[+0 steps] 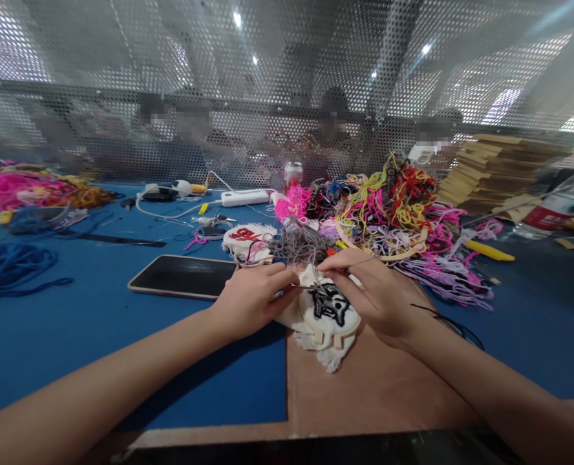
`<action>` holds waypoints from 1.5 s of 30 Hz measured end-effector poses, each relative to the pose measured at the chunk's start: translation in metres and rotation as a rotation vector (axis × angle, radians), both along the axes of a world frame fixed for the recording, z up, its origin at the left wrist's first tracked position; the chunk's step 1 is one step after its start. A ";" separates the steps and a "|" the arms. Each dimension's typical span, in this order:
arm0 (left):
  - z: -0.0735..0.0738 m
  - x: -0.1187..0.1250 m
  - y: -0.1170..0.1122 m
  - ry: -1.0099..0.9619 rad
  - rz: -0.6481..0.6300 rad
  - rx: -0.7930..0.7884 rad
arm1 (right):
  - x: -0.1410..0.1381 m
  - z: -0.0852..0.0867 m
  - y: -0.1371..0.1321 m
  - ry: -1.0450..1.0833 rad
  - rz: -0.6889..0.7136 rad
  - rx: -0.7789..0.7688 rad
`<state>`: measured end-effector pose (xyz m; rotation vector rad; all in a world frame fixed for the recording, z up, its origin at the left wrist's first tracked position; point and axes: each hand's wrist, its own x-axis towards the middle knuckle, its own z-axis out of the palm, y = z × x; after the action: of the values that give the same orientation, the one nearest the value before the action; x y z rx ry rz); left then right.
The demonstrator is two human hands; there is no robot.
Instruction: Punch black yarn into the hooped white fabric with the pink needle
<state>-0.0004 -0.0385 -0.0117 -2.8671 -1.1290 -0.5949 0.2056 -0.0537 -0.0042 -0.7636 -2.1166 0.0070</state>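
Both hands meet over a small hoop [329,321] near the front middle of the table. The left hand [255,298] is curled, with thumb and forefinger pinched on a thin dark strand [302,287]; whether that is a needle or thread is too fine to tell. The right hand [377,292] lies on the other side, its fingertips pressed together on the top edge of the white cloth [333,355] stretched in the hoop, the rest of the hand cupped along the rim. The cloth bears a black stitched figure and its loose edge hangs over a bare brown board [364,394]. The board sits beside the blue cover [97,336] on the rest of the table. A phone [183,276] lies face up just left of the left hand. Behind the hands sits a grey tangle of thread [302,245], and beside it a second hoop [248,240] with red stitching. A big heap of many-coloured yarn [398,206] spreads behind the right hand. Farther back are a can [293,173], a white power strip [245,197] and a stack of flat boards [500,169]. Blue yarn [8,266] and pink yarn [15,187] lie at the far left. A perforated metal screen [170,77] stands behind the table, with blurred people beyond it.
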 end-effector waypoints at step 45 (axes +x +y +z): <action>0.000 0.000 -0.001 0.008 0.021 -0.024 | -0.002 0.001 0.003 -0.106 0.127 -0.173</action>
<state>0.0000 -0.0397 -0.0114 -2.8711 -1.1716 -0.5726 0.2034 -0.0510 -0.0029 -0.7425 -2.2841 0.2254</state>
